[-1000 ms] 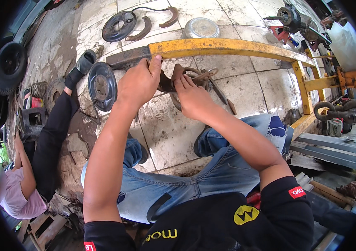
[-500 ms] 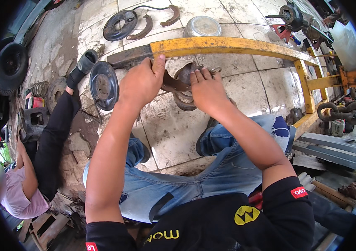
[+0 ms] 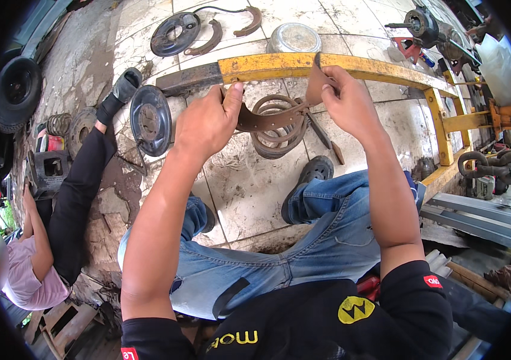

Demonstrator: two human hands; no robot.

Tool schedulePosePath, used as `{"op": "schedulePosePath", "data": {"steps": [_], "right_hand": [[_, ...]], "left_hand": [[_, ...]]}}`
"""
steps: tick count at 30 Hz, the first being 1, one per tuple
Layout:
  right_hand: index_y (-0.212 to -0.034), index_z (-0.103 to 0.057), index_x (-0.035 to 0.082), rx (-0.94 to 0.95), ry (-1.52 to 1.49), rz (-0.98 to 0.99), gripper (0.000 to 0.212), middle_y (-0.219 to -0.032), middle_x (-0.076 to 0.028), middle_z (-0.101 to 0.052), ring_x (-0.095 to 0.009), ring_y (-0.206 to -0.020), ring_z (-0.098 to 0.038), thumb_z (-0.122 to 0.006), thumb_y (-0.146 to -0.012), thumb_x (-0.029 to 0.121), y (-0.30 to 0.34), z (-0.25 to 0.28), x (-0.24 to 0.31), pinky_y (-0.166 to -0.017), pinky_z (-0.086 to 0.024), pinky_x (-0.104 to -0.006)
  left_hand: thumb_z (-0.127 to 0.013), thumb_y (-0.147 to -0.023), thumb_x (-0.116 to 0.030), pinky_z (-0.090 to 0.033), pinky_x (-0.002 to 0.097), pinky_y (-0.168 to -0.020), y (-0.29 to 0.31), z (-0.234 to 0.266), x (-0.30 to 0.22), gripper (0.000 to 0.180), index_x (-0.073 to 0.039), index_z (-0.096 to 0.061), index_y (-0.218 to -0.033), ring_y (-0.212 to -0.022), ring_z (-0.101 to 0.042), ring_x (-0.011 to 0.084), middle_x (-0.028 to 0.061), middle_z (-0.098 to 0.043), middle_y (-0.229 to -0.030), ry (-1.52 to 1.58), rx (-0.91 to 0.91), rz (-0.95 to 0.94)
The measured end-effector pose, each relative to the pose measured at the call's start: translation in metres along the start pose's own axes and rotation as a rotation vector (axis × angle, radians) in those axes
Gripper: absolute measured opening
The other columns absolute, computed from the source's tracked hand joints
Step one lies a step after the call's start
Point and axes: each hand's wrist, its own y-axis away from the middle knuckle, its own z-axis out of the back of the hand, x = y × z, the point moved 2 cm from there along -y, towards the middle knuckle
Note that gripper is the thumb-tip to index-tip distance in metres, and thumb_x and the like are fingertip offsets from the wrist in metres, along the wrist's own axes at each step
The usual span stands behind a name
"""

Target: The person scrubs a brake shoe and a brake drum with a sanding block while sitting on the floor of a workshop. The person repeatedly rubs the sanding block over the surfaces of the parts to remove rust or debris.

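Note:
My left hand (image 3: 207,120) grips one end of a curved, rusty brake shoe (image 3: 270,123), thumb on top. The shoe hangs over a rusty coil of rings (image 3: 276,147) on the tiles. Raised beyond the shoe's far end, my right hand (image 3: 351,99) pinches a bent brown sheet (image 3: 315,84) that looks like sandpaper. The sheet stands in front of the yellow beam. Whether its lower edge touches the shoe, I cannot tell. A dark, narrow tool (image 3: 319,129) lies to the right of the coil, beside a brown pointed piece (image 3: 338,153).
A yellow metal frame (image 3: 381,67) crosses ahead of my hands. Behind it are a round metal drum (image 3: 294,39), a black backing plate (image 3: 174,35) and two more shoes. Another black plate (image 3: 151,120) stands left. A person (image 3: 36,264) sits at far left, leg stretched out.
My right hand has lifted off the brake shoe and moved up and right with the brown sheet, uncovering the coil and the dark tool. My left hand keeps its grip.

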Motion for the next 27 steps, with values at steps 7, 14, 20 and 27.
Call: {"op": "schedulePosePath", "data": {"steps": [7,14,20,27], "right_hand": [[-0.113,-0.059,0.007,0.212,0.139,0.213,0.028,-0.092,-0.018,-0.068,-0.036,-0.082,-0.067,-0.057,-0.086,0.012,0.022,-0.038,0.021,-0.071,-0.052,-0.045],[-0.112,-0.056,0.006,0.286,-0.143,0.045,0.03,-0.095,-0.019,-0.068,-0.037,-0.087,-0.066,-0.061,-0.084,0.015,0.022,-0.069,0.015,-0.075,-0.052,-0.0438],[-0.115,-0.057,0.004,0.211,-0.359,-0.057,0.034,-0.097,-0.019,-0.069,-0.03,-0.087,-0.069,-0.061,-0.083,0.014,0.012,-0.067,-0.002,-0.078,-0.052,-0.038],[-0.113,-0.058,-0.002,0.002,-0.778,-0.218,0.029,-0.101,-0.008,-0.065,-0.013,-0.09,-0.06,-0.053,-0.084,0.003,-0.011,-0.018,-0.006,-0.078,-0.048,-0.0285]], "left_hand": [[-0.024,-0.097,-0.064,-0.043,0.0484,-0.089,0.001,-0.003,0.006,0.073,0.001,-0.056,-0.108,-0.103,-0.057,0.0464,0.03,-0.063,-0.099,0.098,0.022,-0.001],[-0.028,-0.092,-0.072,-0.044,0.0458,-0.092,-0.002,-0.005,0.016,0.084,0.005,-0.054,-0.112,-0.106,-0.059,0.0418,0.0299,-0.063,-0.107,0.145,0.112,-0.034],[-0.032,-0.093,-0.069,-0.043,0.0447,-0.093,0.004,-0.005,0.021,0.084,0.008,-0.049,-0.121,-0.107,-0.059,0.0428,0.0301,-0.062,-0.109,0.185,0.132,-0.036],[-0.031,-0.093,-0.07,-0.054,0.0403,-0.075,0.031,-0.016,0.021,0.079,-0.004,-0.04,-0.137,-0.098,-0.062,0.0272,0.0169,-0.055,-0.122,0.673,0.227,0.169]]}}
